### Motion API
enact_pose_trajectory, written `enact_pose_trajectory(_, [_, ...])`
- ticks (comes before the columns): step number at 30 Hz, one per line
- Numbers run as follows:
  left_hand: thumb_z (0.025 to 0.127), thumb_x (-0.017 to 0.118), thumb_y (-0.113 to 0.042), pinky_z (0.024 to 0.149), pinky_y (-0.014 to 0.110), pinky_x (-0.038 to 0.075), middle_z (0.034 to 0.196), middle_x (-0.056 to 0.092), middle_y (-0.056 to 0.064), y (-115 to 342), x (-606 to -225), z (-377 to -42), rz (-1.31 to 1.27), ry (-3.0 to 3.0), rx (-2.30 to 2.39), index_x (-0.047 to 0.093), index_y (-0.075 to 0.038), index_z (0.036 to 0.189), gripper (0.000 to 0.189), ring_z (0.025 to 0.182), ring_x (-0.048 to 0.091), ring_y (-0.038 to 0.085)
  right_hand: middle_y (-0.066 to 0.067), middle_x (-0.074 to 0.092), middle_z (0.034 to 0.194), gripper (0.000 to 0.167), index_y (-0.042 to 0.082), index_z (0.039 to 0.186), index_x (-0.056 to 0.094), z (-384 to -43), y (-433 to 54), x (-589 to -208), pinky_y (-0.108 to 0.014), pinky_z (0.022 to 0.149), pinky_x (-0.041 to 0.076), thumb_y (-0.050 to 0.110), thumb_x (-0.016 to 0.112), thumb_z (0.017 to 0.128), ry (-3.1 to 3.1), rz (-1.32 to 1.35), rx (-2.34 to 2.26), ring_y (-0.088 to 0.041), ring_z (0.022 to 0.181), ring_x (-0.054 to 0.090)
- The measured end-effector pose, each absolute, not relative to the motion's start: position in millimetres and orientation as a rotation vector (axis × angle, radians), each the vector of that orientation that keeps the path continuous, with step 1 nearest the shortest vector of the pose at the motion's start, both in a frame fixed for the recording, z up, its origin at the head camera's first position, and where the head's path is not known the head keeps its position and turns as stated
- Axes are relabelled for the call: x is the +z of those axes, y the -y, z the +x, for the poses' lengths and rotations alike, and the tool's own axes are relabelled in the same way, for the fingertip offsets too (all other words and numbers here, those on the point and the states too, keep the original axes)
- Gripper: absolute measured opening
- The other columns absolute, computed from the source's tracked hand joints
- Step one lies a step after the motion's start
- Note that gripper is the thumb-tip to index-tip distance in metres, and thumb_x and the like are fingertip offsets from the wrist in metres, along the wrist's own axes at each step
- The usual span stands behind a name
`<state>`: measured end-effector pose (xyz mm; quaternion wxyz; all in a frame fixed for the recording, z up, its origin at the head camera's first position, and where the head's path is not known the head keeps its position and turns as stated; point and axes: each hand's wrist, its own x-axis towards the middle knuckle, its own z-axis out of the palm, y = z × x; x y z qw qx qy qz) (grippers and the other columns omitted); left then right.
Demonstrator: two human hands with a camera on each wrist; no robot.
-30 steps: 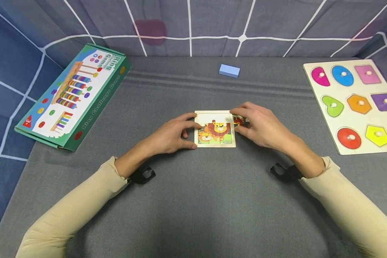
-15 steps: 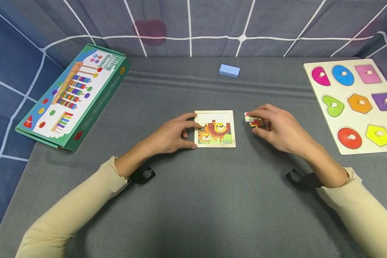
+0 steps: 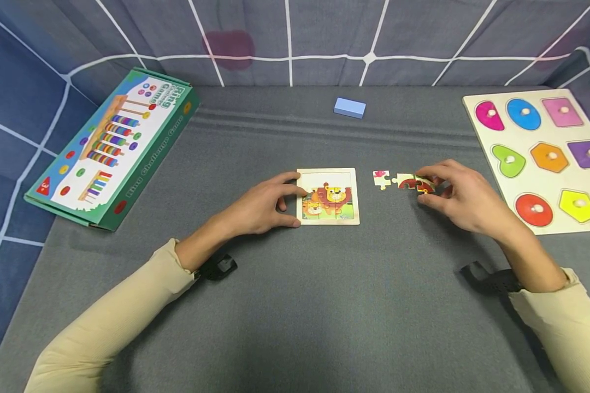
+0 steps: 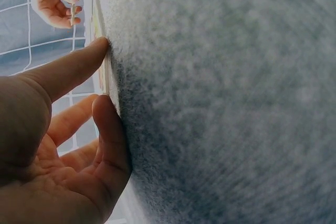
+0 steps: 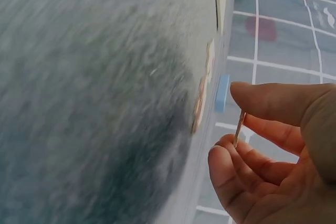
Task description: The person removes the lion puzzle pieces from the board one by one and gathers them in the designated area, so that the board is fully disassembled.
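My left hand [image 3: 263,202] holds the left side of a small wooden jigsaw tray [image 3: 356,204], its thumb at the near corner and other fingers along the edge. Pieces with a lion and a cub fill the tray's lower part; its upper strip is bare. To the right, my right hand [image 3: 464,196] pinches a thin jigsaw piece [image 5: 239,129] between thumb and fingers, raised off the table and partly covered by them. Beside the tray lies a pale jigsaw piece with a pink flower [image 3: 381,177]. Another jigsaw piece, with red-brown colouring [image 3: 405,181], lies between it and my right hand.
At the back left stands a green Ring Challenge Game box [image 3: 113,144]. A blue block [image 3: 350,107] lies toward the back curtain [image 3: 324,43]. On the right is a pegged shape board [image 3: 516,174] with several coloured shapes, near my right hand. Grey cloth [image 3: 295,305] covers the table.
My right hand has moved right, away from the tray, and set down the flower piece and the red-brown piece in a row. My left hand stays at the tray.
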<state>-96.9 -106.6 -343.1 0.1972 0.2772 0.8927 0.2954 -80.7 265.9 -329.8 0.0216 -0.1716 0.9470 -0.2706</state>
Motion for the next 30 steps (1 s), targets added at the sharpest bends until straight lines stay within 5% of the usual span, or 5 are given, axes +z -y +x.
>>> enact_pose_trajectory(17, [0.084, 0.081, -0.022, 0.078, 0.035, 0.043, 0.155, 0.033, 0.012, 106, -342, -97, 0.756, -2.494, 0.819, 0.061, -0.011, 0.135, 0.055, 0.082, 0.055, 0.014, -0.025, 0.053, 0.112, 0.041, -0.006, 0.124, 0.061, -97, -288, -344, -0.051, 0.076, 0.035, 0.003, 0.073, 0.086, -2.871, -0.411, -0.756, -0.037, 0.097, 0.049])
enact_pose_trajectory(30, [0.085, 0.081, -0.024, 0.077, 0.035, 0.043, 0.155, 0.034, 0.01, 106, -342, -97, 0.747, -2.494, 0.81, 0.062, -0.013, 0.134, 0.055, 0.083, 0.055, 0.013, -0.023, 0.049, 0.112, 0.039, -0.007, 0.123, 0.063, -103, -287, -343, -0.046, 0.074, 0.031, 0.003, 0.073, 0.087, -2.828, -0.405, -0.731, -0.034, 0.094, 0.043])
